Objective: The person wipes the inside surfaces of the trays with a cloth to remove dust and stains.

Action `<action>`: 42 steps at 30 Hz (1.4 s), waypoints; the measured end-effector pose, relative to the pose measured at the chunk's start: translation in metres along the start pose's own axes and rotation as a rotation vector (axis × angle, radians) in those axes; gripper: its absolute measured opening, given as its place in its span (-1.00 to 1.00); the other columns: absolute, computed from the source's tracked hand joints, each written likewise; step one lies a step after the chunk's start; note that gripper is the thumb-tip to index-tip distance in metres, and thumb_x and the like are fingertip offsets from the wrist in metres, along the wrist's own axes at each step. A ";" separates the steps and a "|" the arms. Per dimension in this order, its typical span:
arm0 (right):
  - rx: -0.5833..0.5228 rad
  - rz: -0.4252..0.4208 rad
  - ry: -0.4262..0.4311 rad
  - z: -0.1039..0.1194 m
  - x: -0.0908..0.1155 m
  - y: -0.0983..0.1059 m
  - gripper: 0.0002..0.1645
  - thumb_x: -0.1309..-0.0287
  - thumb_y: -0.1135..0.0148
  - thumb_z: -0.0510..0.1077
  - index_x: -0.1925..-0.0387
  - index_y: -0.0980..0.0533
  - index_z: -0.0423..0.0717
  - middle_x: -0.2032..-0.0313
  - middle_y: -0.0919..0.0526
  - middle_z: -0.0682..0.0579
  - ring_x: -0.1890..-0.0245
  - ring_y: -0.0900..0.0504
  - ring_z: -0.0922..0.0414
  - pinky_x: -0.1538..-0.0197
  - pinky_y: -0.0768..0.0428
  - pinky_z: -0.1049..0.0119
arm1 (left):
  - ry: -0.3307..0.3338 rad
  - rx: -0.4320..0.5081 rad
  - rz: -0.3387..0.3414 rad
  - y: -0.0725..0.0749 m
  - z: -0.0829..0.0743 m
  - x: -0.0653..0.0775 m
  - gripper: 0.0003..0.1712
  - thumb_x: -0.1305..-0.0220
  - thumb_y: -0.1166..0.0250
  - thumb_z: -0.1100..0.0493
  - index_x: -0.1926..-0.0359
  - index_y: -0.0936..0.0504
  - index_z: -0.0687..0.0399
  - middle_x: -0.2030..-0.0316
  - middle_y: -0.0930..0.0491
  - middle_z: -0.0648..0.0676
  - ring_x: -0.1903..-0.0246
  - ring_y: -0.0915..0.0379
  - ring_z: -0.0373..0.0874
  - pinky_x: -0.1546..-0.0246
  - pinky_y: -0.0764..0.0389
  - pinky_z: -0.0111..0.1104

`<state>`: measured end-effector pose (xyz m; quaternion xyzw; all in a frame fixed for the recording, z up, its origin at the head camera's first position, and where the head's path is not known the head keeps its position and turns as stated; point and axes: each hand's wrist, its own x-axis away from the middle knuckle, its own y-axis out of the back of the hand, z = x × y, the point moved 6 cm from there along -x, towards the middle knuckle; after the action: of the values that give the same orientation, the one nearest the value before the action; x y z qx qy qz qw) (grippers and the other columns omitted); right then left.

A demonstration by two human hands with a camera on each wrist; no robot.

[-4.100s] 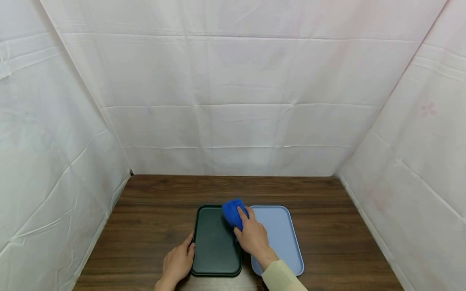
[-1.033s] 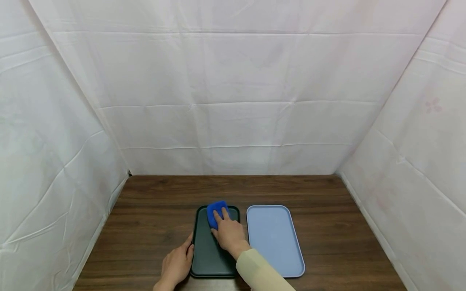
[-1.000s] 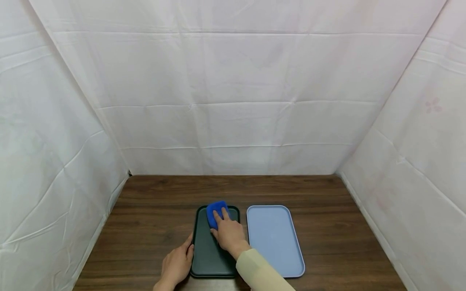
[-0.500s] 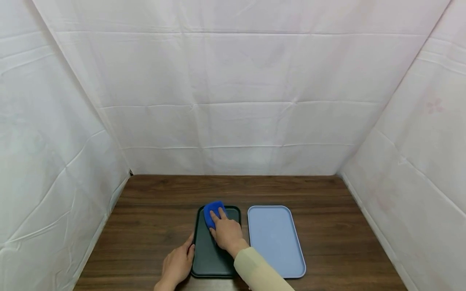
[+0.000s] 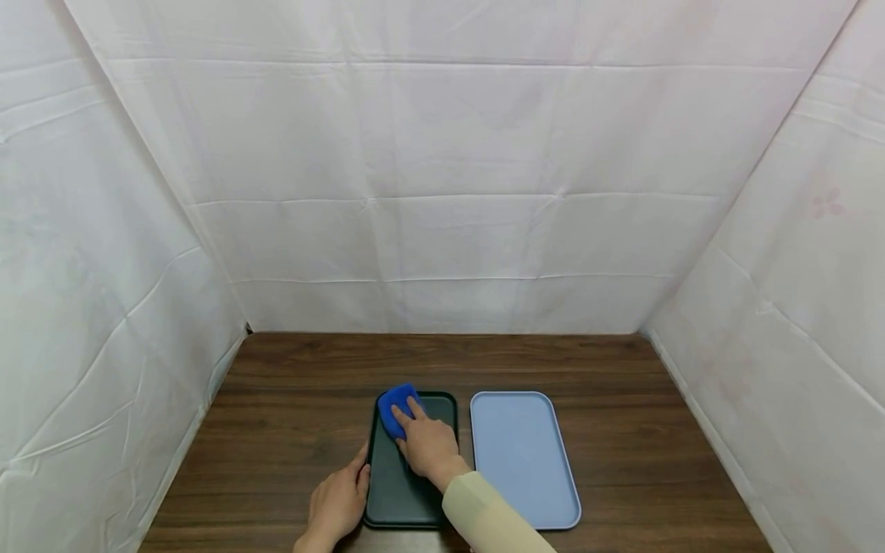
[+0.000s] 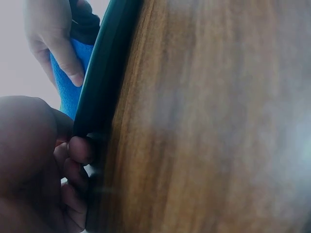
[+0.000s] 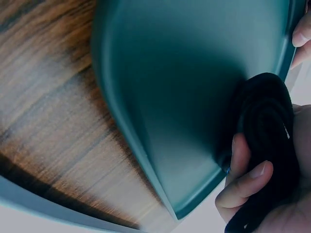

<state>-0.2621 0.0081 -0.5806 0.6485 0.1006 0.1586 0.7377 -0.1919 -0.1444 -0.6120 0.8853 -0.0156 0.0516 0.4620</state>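
A dark green tray [image 5: 404, 501] lies on the table, with a folded blue cloth [image 5: 391, 413] on its far left corner. My right hand [image 5: 432, 447] holds the cloth against the tray, two fingers spread over its top. In the right wrist view the cloth [image 7: 267, 111] looks nearly black, its folded layers between fingers and palm. At the tray's left edge, my left hand [image 5: 337, 499] grips the rim; the left wrist view shows its curled fingertips [image 6: 80, 149] against the tray's side. The right forearm covers part of the tray's right side.
A light blue tray [image 5: 525, 461] lies just right of the green one, a narrow strip of table between them. The right sleeve [image 5: 487, 514] passes over its near left corner. White cloth walls [image 5: 449, 238] enclose the brown wooden table [image 5: 297, 399] at back and sides.
My right hand has slid the blue cloth leftward across the green tray, from its far right corner to its far left corner. My left hand stays at the left rim.
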 end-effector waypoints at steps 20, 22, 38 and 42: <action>0.045 0.065 0.053 0.010 0.011 -0.004 -0.25 -0.38 -0.30 0.16 -0.53 -0.30 0.41 -0.55 -0.31 0.07 -0.05 -0.75 -0.02 0.14 -0.72 0.11 | 0.019 0.046 0.001 0.000 0.000 -0.003 -0.48 -0.57 -0.12 0.07 -0.47 -0.48 -0.06 0.66 -0.46 0.00 0.68 -0.28 -0.14 0.60 -0.29 -0.25; 0.041 0.062 0.057 0.012 0.012 -0.005 -0.25 -0.39 -0.28 0.18 -0.54 -0.30 0.40 -0.55 -0.31 0.06 -0.02 -0.76 -0.04 0.16 -0.72 0.11 | 0.014 0.041 -0.006 0.001 0.000 -0.004 -0.48 -0.56 -0.12 0.07 -0.46 -0.48 -0.04 0.57 -0.59 0.06 0.66 -0.31 -0.16 0.59 -0.31 -0.25; 0.006 0.072 0.051 0.027 0.031 0.000 -0.21 -0.39 -0.27 0.18 -0.56 -0.27 0.28 -0.55 -0.31 -0.05 0.05 -0.78 -0.06 0.23 -0.72 0.13 | 0.030 0.046 0.004 -0.001 -0.001 -0.003 -0.48 -0.57 -0.10 0.06 -0.47 -0.47 -0.06 0.72 -0.33 -0.04 0.74 -0.18 -0.15 0.65 -0.22 -0.26; -0.003 0.087 0.032 0.033 0.035 -0.002 -0.17 -0.38 -0.26 0.20 -0.58 -0.24 0.25 -0.55 -0.29 -0.11 0.10 -0.79 -0.08 0.22 -0.73 0.12 | 0.025 0.047 0.003 0.000 -0.001 -0.003 -0.48 -0.57 -0.11 0.06 -0.48 -0.47 -0.07 0.72 -0.32 -0.04 0.75 -0.17 -0.15 0.66 -0.21 -0.27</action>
<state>-0.2174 -0.0096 -0.5761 0.6484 0.0838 0.2008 0.7295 -0.1947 -0.1435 -0.6120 0.8952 -0.0098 0.0638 0.4409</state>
